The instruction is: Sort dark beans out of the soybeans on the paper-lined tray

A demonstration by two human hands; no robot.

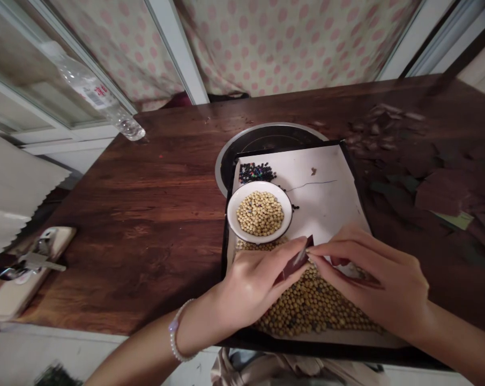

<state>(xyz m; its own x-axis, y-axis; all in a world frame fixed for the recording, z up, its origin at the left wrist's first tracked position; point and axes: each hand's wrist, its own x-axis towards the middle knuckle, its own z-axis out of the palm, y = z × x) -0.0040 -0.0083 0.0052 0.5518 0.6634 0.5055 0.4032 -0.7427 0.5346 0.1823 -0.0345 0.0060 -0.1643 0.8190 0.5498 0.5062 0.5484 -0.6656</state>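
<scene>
One small, flat, dark reddish-brown piece [294, 264] with a pale shiny streak was in the lower centre of the frame, clamped between the thumb and fingers of the left hand [252, 284]. What it was made of could not be told. The right hand [381, 273] was just beside it, thumb and index fingertips together at the piece's upper corner; whether anything was pinched between them was too small to tell. A bracelet of pale round beads [173, 332] circled the left wrist.

Below both hands, a shallow black-rimmed tray with a white lining [334, 201] held a broad spread of small, round, golden-tan beads [318, 308]. Near the tray's left side, at the frame's centre, a round white bowl with a dark rim [231, 210] contained similar golden beads [260, 213]. Small, shiny black beads [256, 171] lay just above the bowl, and a thin blue thread-like line [312, 184] crossed the lining to its right. The tray overlapped a dark round plate with a silvery edge [262, 140] on the brown wooden table [162, 214]. Dark reddish and green flat scraps [447, 193] covered the right of the frame. A clear plastic bottle [97, 99] stood at upper left.
</scene>
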